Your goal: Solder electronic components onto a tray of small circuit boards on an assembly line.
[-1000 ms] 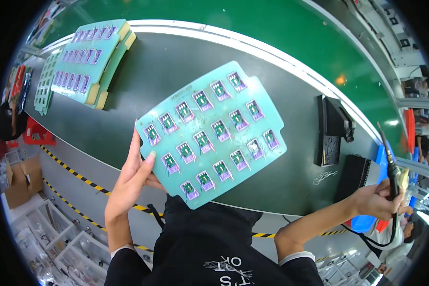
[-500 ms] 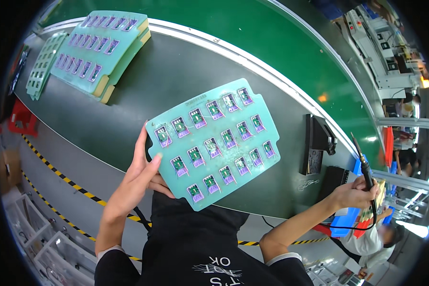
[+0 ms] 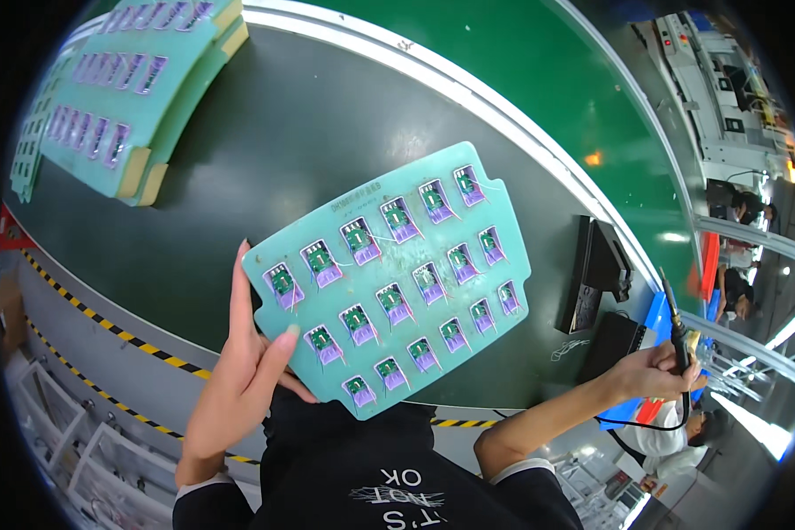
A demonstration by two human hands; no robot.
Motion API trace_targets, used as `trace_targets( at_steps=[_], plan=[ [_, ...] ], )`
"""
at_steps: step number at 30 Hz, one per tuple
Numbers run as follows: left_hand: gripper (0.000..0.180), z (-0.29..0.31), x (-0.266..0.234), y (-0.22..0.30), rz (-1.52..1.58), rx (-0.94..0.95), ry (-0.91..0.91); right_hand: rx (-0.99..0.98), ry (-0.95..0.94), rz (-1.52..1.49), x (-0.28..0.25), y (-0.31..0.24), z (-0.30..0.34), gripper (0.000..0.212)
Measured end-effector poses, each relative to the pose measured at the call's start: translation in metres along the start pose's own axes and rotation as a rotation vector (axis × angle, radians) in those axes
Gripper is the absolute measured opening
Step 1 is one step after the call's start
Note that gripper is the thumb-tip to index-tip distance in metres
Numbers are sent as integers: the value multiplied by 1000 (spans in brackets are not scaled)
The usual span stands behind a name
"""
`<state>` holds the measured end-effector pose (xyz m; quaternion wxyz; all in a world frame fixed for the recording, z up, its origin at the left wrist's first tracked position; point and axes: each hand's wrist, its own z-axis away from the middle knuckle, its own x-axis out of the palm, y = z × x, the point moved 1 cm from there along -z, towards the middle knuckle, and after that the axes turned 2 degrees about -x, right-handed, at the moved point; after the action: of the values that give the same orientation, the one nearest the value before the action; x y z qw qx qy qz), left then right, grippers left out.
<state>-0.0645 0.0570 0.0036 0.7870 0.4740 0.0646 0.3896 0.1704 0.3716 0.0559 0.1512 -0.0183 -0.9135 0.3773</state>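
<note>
A pale green tray (image 3: 373, 281) is tilted in front of me, its pockets holding rows of small green circuit boards (image 3: 395, 303) with purple parts and thin wires. My left hand (image 3: 247, 371) grips its left edge, thumb on top and the other fingers along the side and beneath. Off to the right, away from the tray, my right hand (image 3: 654, 371) is closed round a soldering iron (image 3: 677, 331). The iron's tip points up and away from me, and its black cord loops down below the hand.
Stacked green trays (image 3: 106, 97) with similar boards stand at the far left of the dark worktable (image 3: 265, 115). On the right are a black stand-like device (image 3: 596, 265), a black box (image 3: 611, 344) and a blue bin (image 3: 655, 314). A co-worker in white (image 3: 658, 442) is beyond.
The view has shifted, so the stacked trays sit farther left and partly out of frame. The held tray appears slightly larger and more tilted. Both hands keep their grips.
</note>
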Motion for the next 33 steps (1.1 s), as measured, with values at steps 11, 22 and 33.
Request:
trace_targets(
  at_steps=[11,22,33],
  plan=[
    [82,-9,-2,-5,54,-90,3,32,-133,51,-11,12,-1,34],
    [80,-8,4,-5,74,-79,29,100,-202,-74,-16,9,-2,33],
    [78,-5,5,9,-25,-25,61,141,-183,-190,-6,4,4,22]
  ],
)
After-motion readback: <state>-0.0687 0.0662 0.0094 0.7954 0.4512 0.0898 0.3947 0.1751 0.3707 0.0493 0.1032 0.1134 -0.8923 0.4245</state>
